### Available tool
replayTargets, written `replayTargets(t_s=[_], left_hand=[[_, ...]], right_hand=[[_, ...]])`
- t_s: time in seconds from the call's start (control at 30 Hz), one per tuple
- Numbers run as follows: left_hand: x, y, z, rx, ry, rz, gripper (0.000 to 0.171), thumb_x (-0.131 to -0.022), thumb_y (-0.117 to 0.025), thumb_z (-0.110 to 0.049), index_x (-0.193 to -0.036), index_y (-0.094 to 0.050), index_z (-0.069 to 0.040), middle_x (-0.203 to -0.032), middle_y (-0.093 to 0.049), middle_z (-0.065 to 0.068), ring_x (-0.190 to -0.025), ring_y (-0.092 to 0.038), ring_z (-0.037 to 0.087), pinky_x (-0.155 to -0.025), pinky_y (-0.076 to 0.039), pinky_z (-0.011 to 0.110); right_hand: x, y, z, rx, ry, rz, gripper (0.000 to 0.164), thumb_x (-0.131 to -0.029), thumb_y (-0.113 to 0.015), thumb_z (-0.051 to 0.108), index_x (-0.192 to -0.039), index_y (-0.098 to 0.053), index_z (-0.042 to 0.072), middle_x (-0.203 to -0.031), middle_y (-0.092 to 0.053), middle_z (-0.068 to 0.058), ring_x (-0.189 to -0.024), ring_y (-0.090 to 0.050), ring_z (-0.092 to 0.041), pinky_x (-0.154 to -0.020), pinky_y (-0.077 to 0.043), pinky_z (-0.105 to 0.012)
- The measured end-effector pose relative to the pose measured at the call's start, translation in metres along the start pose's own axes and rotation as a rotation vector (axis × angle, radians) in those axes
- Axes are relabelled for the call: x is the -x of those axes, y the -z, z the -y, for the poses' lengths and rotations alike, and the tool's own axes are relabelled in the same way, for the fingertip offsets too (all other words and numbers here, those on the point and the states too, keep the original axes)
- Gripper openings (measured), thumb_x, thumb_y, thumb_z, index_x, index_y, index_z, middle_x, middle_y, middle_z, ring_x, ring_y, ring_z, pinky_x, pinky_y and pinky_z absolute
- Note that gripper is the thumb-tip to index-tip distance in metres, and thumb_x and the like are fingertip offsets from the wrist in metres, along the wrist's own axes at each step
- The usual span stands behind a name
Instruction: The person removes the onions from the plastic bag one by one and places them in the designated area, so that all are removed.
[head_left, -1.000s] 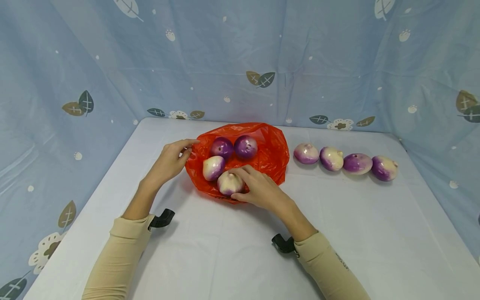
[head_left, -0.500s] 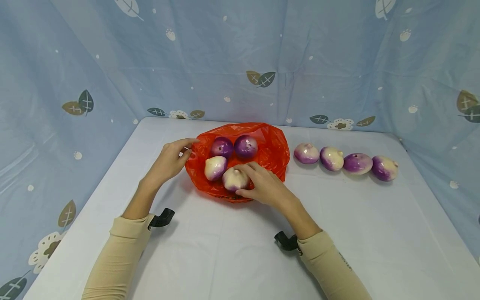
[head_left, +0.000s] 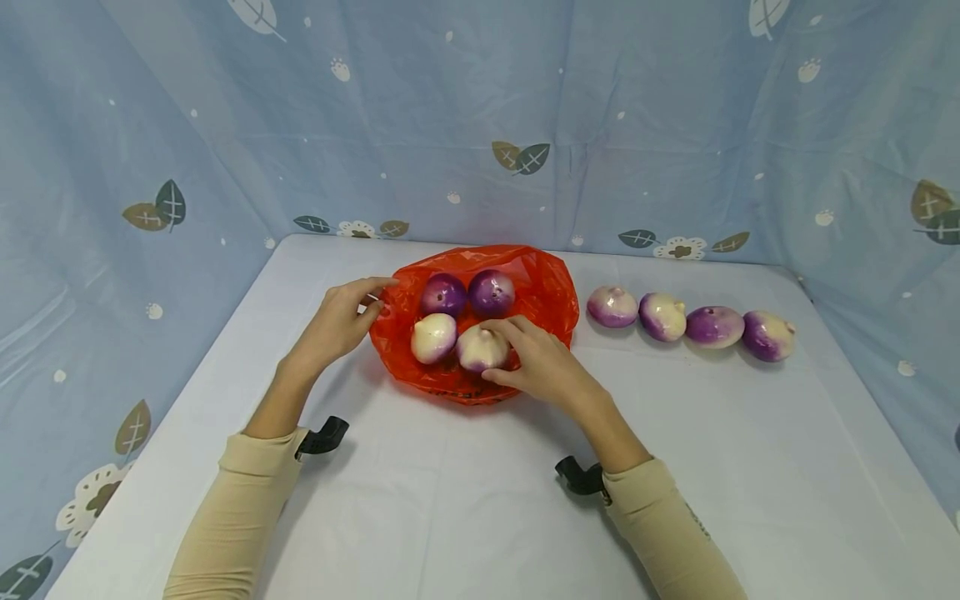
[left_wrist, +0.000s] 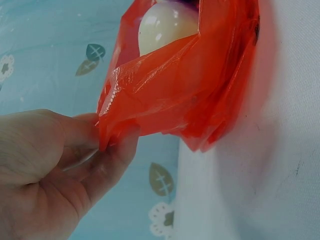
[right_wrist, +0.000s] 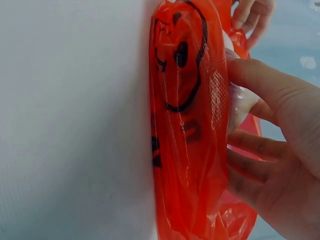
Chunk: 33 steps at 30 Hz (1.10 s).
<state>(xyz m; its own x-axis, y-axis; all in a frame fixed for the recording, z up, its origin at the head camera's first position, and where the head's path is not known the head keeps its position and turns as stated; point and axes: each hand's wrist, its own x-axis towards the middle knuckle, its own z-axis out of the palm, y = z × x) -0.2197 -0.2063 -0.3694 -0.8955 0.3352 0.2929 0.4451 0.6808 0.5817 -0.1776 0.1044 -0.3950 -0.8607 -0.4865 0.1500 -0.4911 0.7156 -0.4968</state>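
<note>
A red plastic bag [head_left: 547, 279] lies spread open on the table with glossy purple-and-white onions inside. My left hand [head_left: 341, 321] pinches the bag's left edge between thumb and fingers, as the left wrist view shows. Fingers and thumb of my right hand [head_left: 543, 362] grip a pale onion [head_left: 478, 352] at the front of the bag. Left of it sits another pale onion [head_left: 433, 337]. Two darker onions, one at back left [head_left: 444, 294] and one beside it [head_left: 492, 292], lie behind. In the right wrist view the bag's printed wall [right_wrist: 192, 145] hides much of the gripped onion [right_wrist: 242, 102].
Several more onions stand in a row at the right, from a pinkish onion [head_left: 612, 307] to a purple-and-white onion [head_left: 768, 337]. White cloth covers the table [head_left: 480, 500]. A blue patterned curtain [head_left: 450, 108] hangs behind and at the sides.
My right hand has moved the gripped onion right and slightly back inside the bag. The pale onion beside it has shifted a little right and turned. My left hand has stayed in place.
</note>
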Motion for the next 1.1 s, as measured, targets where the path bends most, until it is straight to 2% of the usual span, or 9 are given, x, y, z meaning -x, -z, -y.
replayTargets(t_s=[0.47,1.1], left_hand=[[0.0,0.001,-0.001,0.008,-0.005,0.01,0.039,-0.093,-0.049,0.008,-0.129,-0.061,-0.001,-0.109,-0.07,0.02,-0.093,-0.07,0.037,-0.08,-0.06,0.047],[0.0,0.001,-0.001,0.006,-0.011,0.003,0.039,-0.093,-0.05,0.008,-0.128,-0.062,-0.002,-0.109,-0.07,0.019,-0.092,-0.07,0.035,-0.079,-0.061,0.047]], right_hand=[[0.001,0.008,-0.009,-0.005,-0.009,-0.014,0.066,-0.08,-0.08,0.04,-0.136,-0.053,0.021,-0.13,-0.058,-0.008,-0.122,-0.058,-0.026,-0.105,-0.049,-0.048],[0.004,0.021,-0.016,-0.012,-0.045,-0.033,0.065,-0.082,-0.077,0.042,-0.138,-0.052,0.019,-0.132,-0.056,-0.009,-0.122,-0.056,-0.026,-0.105,-0.049,-0.047]])
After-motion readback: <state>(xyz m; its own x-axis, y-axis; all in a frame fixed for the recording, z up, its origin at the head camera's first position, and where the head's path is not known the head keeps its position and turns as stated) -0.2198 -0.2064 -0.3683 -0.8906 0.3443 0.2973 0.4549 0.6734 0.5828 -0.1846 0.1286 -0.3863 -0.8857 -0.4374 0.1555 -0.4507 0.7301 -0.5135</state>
